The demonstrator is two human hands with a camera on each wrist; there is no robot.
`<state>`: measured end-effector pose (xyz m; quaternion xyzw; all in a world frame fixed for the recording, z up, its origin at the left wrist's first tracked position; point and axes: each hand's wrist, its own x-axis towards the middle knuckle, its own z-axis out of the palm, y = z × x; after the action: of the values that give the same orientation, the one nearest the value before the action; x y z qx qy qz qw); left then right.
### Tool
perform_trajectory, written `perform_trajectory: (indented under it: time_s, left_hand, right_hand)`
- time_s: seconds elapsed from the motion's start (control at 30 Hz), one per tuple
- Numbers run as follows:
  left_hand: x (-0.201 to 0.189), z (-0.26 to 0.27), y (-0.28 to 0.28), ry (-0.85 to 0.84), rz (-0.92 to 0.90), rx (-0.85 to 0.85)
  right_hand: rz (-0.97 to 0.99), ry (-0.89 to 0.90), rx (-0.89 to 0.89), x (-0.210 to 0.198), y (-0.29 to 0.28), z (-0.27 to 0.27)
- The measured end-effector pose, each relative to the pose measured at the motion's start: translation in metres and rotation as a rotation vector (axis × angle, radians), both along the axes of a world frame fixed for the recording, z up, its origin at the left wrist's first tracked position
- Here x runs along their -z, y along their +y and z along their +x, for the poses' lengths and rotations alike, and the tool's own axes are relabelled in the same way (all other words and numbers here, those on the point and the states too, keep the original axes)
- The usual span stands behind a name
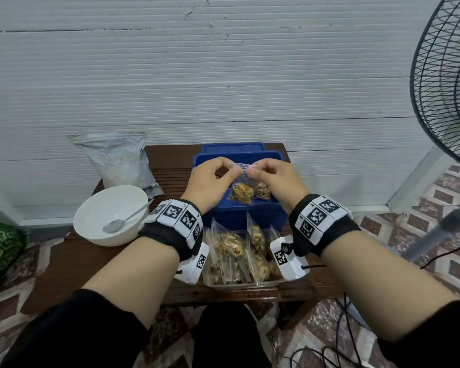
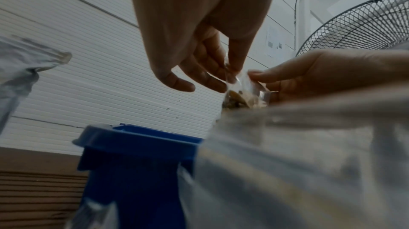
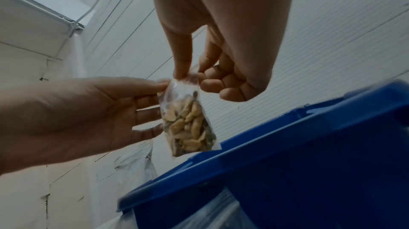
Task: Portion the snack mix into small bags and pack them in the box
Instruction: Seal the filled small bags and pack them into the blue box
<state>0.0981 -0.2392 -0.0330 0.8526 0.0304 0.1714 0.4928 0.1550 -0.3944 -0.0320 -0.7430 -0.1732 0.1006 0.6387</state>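
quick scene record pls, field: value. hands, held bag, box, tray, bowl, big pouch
left hand: pinches top edge of the small bag
right hand: pinches the same top edge from the other side
small bag: clear, holds snack mix, hangs above the box
blue box: open, one filled bag visible inside
tray: clear, near table edge, several filled bags stand in it
bowl: white, left of box, looks empty but for a spoon
big pouch: grey, stands behind the bowl
table: dark wood
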Motion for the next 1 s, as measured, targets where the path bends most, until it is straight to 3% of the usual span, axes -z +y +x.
perform_trajectory:
  time_s: [0.27, 0.4, 0.57, 0.73, 1.0]
  left_hand:
    - [0.002, 0.008, 0.008, 0.023, -0.077, -0.039]
    - [0.001, 0.014, 0.010, 0.022, -0.029, -0.046]
    - [0.002, 0.020, 0.012, 0.030, -0.014, -0.047]
    - [0.004, 0.023, 0.021, 0.092, -0.017, -0.037]
    - [0.023, 0.023, 0.063, 0.237, 0.098, -0.232]
  right_hand:
    - [-0.069, -0.064, -0.030, -0.003, 0.003, 0.014]
    - [-0.146, -0.137, -0.088, -0.009, 0.005, 0.021]
    - [-0.381, -0.301, -0.081, -0.009, 0.011, 0.033]
    - [-0.631, -0.403, -0.233, -0.027, 0.010, 0.049]
    - [-1.193, -0.452, -0.407, -0.036, 0.020, 0.094]
